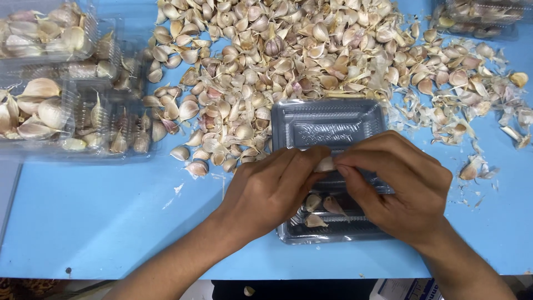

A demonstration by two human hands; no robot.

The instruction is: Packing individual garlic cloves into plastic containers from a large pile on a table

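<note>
My left hand [272,189] and my right hand [397,186] meet over a clear plastic tray [327,125] on the blue table. Between the fingertips of both hands I pinch one pale garlic clove [325,164]. Under my hands, three cloves [323,208] lie in the near part of the tray. A large heap of loose garlic cloves [277,50] and papery skins spreads across the table just beyond the tray.
Clear plastic boxes filled with garlic cloves [53,94] are stacked at the left. Another clear box [480,14] sits at the far right corner. Loose skins [477,166] are scattered right of the tray. The blue table [100,216] ends at its near edge below my forearms.
</note>
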